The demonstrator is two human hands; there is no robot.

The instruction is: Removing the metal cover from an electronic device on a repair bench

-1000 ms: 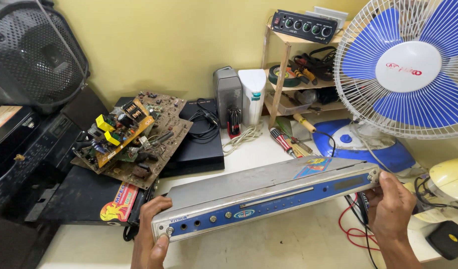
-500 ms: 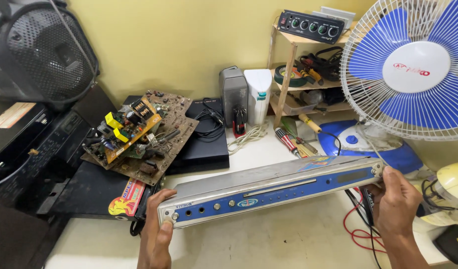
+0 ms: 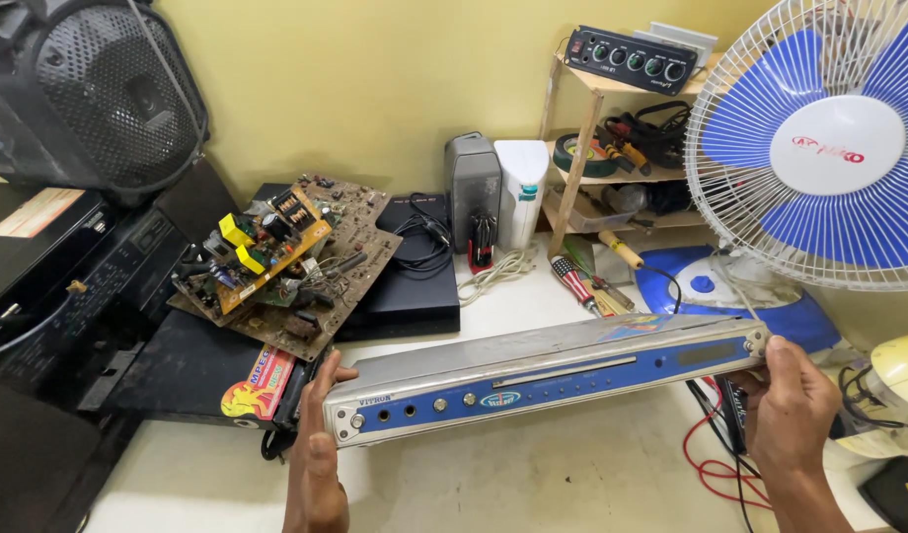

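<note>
I hold a long, flat silver disc player with a blue front panel across the middle of the view, slightly tilted, its right end higher. My left hand grips its left end, thumb on the front edge. My right hand grips its right end, with the thumb lying on the corner. The player hangs above a pale worktable. The front panel with small round buttons faces me.
A pile of circuit boards lies on black devices at left, below a big black speaker. A white-and-blue table fan stands at right. Behind are a wooden shelf with tools, screwdrivers, red wires.
The view has shifted slightly, so everything sits a little lower and to the right in frame. Both hands keep hold of the player, which has stayed about level between them.
</note>
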